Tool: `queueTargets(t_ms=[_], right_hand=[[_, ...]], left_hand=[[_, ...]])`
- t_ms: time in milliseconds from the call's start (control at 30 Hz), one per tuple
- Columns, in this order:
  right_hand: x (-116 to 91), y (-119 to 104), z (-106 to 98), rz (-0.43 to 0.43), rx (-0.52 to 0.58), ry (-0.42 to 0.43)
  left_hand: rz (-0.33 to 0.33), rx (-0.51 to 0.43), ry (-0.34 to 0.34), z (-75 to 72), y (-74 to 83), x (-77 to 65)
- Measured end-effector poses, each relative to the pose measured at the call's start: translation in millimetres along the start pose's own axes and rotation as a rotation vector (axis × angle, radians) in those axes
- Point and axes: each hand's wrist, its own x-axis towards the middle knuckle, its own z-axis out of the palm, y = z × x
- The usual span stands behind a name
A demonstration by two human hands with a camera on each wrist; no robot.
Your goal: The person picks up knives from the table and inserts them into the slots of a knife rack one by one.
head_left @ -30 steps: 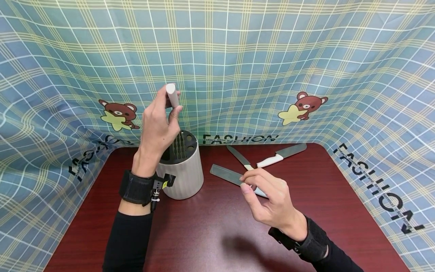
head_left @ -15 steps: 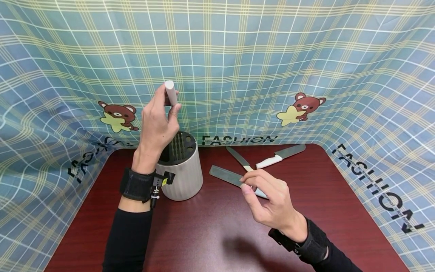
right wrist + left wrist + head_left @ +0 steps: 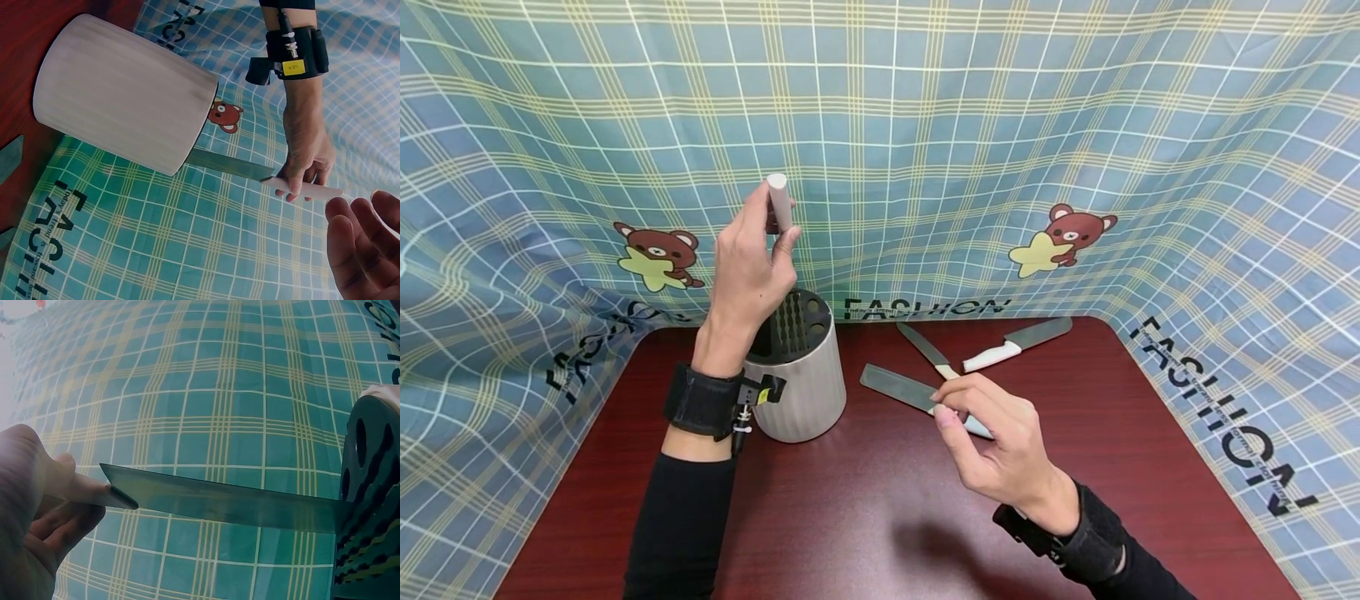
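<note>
My left hand (image 3: pixel 747 262) pinches the white handle (image 3: pixel 780 204) of a kitchen knife between thumb and fingers, above the round knife holder (image 3: pixel 801 400). In the left wrist view the knife's blade (image 3: pixel 231 499) points at the holder's black slotted top (image 3: pixel 369 500) and meets it; whether the tip is inside a slot I cannot tell. The right wrist view shows the same blade (image 3: pixel 228 164) reaching the holder's rim. My right hand (image 3: pixel 1000 433) hovers with loosely curled fingers (image 3: pixel 359 231), holding nothing. Below it lies a broad-bladed knife (image 3: pixel 895 387), its handle partly hidden.
Behind that knife lie a narrow knife (image 3: pixel 925 343) and a white-handled knife (image 3: pixel 1037 333) on the dark red table (image 3: pixel 850 517). Plaid cloth (image 3: pixel 880 167) walls in the back and both sides. The holder stands near the back left.
The knife handle and left hand have risen slightly in the head view. My right hand and the knives on the table have hardly moved.
</note>
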Motion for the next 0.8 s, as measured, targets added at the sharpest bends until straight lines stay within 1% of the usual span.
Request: queueTargets(t_ms=[133,367,633,800], right_hand=[[-1,0,0,0.004,0.001,-0.001],[-2,1,0,0.006,0.003,0.000],[-2,3,1,0.018,0.000,0.000],[-2,4,1,0.025,0.004,-0.002]], left_hand=[[-0.019,0.005,-0.015,4.3,-4.0,-0.3],[-0.045,-0.021,-0.027,10.9,-13.8,-1.7],[-0.119,-0.034,-0.068,16.9,-24.7,-5.1],[-0.136,-0.043,-0.081,18.9,-30.1,-6.6]])
